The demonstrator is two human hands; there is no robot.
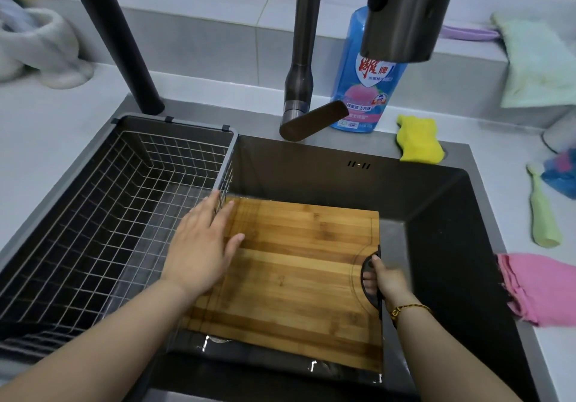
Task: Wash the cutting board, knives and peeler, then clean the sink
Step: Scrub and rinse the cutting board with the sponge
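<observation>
Right hand (388, 280) curls round the curved black handle (367, 295) at the right edge of the rectangular bamboo cutting board (299, 277), thumb on top and fingers showing through the handle's opening. The board lies in the basin of the dark metal sink (436, 214), its left edge just beside the grey wire basket (93, 214) that fills the sink's left side. Left hand (199, 245) is open, fingers straight and spread over the board's left edge; whether it presses down cannot be told. Both forearms reach in from the sink's front edge. The board looks stiff and fairly heavy, probably slick once wet, so handle plus opposite edge seems the safest hold. A yellow sponge (419, 139) sits at the sink's back right corner.
</observation>
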